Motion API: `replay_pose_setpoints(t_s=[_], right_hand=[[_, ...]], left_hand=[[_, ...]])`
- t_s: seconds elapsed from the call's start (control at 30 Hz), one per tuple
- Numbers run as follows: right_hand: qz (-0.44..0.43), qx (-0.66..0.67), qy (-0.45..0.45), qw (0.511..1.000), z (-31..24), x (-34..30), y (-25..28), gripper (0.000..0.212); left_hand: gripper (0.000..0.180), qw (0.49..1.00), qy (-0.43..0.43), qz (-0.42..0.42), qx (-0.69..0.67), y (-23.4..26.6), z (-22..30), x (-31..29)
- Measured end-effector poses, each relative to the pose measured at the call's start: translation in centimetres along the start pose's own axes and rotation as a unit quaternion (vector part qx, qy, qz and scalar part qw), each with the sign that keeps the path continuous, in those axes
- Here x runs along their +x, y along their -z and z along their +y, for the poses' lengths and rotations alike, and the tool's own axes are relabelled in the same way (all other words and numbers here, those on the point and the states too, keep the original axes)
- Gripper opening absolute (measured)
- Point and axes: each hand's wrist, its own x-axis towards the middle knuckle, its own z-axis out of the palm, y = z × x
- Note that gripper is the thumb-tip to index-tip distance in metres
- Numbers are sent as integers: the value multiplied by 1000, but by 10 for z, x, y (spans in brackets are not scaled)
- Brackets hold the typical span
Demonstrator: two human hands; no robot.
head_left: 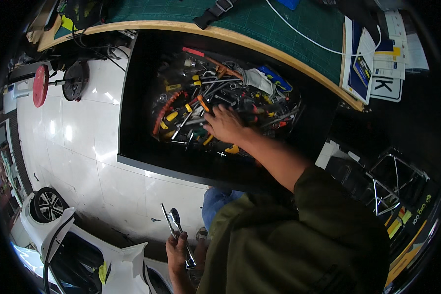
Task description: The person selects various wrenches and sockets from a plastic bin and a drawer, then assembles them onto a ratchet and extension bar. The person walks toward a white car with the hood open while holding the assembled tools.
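Low in the view, my left hand (177, 249) is closed round a ratchet wrench (175, 214) and a thin metal bar (167, 219), both pointing upward side by side. My right hand (224, 124) reaches into a black drawer (137, 132), fingers spread over a jumbled heap of hand tools. By its fingertips lies an orange-handled tool (203, 103). Yellow-and-black screwdrivers (171, 116) and several metal shafts sit to the left of that hand. Tools under the palm are hidden.
Above the drawer runs a wood-edged workbench (279, 44) with a green mat, a strap buckle and a white cable (308, 46). Papers (360, 63) lie at its right end. A round red stool (41, 85) stands left, a white car (117, 259) lower left, and a metal-framed item (392, 181) right.
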Motion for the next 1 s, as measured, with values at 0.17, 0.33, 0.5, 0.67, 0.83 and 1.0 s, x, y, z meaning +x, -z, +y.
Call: replay_pose_setpoints(t_s=[0.17, 0.33, 0.5, 0.67, 0.83, 1.0], right_hand=[[-78, -30, 22, 996, -17, -43, 18, 32], [-72, 107, 54, 990, -36, 7, 89, 42], [-1, -132, 344, 929, -87, 92, 44, 56], [-103, -166, 292, 936, -95, 131, -17, 53], [-156, -82, 274, 945, -93, 115, 20, 22], [-215, -148, 240, 935, -63, 38, 52, 18]], left_hand=[[21, 1000, 1, 3, 28, -12, 7, 7], [29, 999, 0, 28, 43, -20, 24, 4], [27, 996, 24, 35, 75, -21, 19, -3], [26, 997, 53, 53, 20, -36, 37, -18], [24, 998, 29, 55, -29, -31, 13, -20], [20, 998, 55, 30, -28, -14, -28, -10]])
